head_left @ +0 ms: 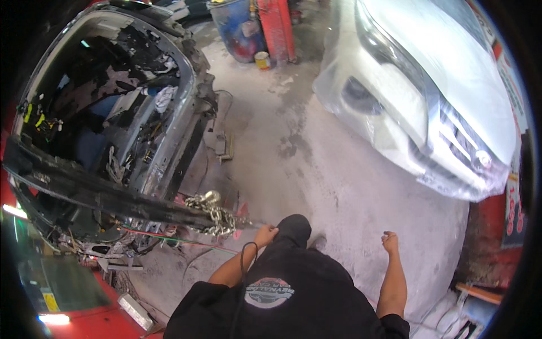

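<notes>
My left hand is closed beside my dark trouser leg; whatever its fingers may hold is hidden. Just left of it, a metal chain is wrapped around the end of a long dark beam. A thin red and green hose pair runs below the beam toward my left forearm. Out to my right side, my right hand hangs over the concrete floor with its fingers curled in. Something small may be in it, but I cannot make it out.
A stripped dark car body fills the left side. On the right stands a white car under clear plastic film. Ahead are a blue bin, a red post and a small yellow can. Cables lie along the floor at left.
</notes>
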Motion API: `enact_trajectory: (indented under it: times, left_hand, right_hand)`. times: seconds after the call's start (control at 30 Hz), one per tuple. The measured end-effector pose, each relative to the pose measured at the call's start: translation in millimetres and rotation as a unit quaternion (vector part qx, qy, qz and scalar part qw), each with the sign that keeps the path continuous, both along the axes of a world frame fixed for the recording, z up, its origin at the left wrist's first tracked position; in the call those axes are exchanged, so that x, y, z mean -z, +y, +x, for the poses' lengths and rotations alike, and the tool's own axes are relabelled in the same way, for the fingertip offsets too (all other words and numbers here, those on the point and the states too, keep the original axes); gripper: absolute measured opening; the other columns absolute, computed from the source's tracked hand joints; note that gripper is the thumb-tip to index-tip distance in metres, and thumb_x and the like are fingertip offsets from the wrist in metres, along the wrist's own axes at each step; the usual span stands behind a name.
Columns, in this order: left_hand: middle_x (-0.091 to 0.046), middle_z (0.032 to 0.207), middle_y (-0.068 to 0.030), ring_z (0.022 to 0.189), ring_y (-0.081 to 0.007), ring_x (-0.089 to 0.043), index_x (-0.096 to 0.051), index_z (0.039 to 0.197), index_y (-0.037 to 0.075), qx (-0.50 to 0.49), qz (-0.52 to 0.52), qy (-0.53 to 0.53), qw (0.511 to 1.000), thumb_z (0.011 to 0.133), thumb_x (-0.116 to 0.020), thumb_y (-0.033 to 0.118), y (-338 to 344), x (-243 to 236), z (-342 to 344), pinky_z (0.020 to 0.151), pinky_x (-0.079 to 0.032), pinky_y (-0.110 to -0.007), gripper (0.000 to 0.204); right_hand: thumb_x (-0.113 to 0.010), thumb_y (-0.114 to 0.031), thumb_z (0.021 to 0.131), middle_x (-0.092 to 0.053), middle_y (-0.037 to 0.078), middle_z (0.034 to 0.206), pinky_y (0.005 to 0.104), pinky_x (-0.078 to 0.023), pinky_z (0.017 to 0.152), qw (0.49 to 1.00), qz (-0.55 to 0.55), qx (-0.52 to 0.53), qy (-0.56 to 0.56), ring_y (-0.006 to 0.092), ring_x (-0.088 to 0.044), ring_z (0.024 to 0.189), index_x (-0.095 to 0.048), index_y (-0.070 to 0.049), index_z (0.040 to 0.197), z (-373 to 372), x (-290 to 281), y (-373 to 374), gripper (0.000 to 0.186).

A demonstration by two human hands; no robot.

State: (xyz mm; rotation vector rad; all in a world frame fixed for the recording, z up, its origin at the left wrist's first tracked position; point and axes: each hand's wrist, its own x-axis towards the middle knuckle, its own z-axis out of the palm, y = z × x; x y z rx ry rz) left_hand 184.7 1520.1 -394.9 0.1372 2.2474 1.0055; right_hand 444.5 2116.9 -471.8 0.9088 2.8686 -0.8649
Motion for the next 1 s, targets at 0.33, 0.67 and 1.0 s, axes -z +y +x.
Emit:
enact_trajectory:
  times: [0.33,0.67,1.0]
  left_hand:
    - [-0.073,0.104,-0.0244,0.100,-0.0425,-0.068,-0.071,0.109,-0.001,-0.125,-0.053,-0.031,0.990,0.094,-0.058,0.044,82.3,89.5,-171.8,0.091,-0.052,-0.049,0.049]
    - [-0.073,0.100,-0.0233,0.093,-0.0407,-0.070,-0.071,0.109,-0.003,-0.142,-0.047,0.029,0.988,0.094,-0.064,0.032,83.0,63.0,-525.3,0.084,-0.055,-0.046,0.040]
    - [-0.069,0.079,-0.0104,0.063,-0.0206,-0.065,-0.069,0.095,-0.003,-0.303,0.053,-0.094,0.947,0.094,-0.065,0.030,137.7,49.6,-736.9,0.060,-0.055,-0.038,0.033]
  right_hand:
    - [-0.063,-0.016,0.086,-0.074,0.022,0.082,0.0398,-0.059,0.074,0.974,-0.140,-0.150,-0.093,0.0306,-0.074,0.081,-0.073,0.000,0.112,-319.3,-10.5,-42.0,0.033]
    - [-0.069,-0.032,0.089,-0.074,0.024,0.104,0.0396,-0.056,0.089,0.961,-0.129,-0.223,-0.102,0.0351,-0.072,0.097,-0.070,-0.002,0.122,-616.7,-1.2,-14.4,0.044]
    - [-0.067,-0.019,0.091,-0.074,0.016,0.092,0.0330,-0.056,0.060,0.923,-0.329,-0.181,-0.082,0.0221,-0.070,0.071,-0.067,0.001,0.127,-1018.0,-4.0,7.2,0.040]
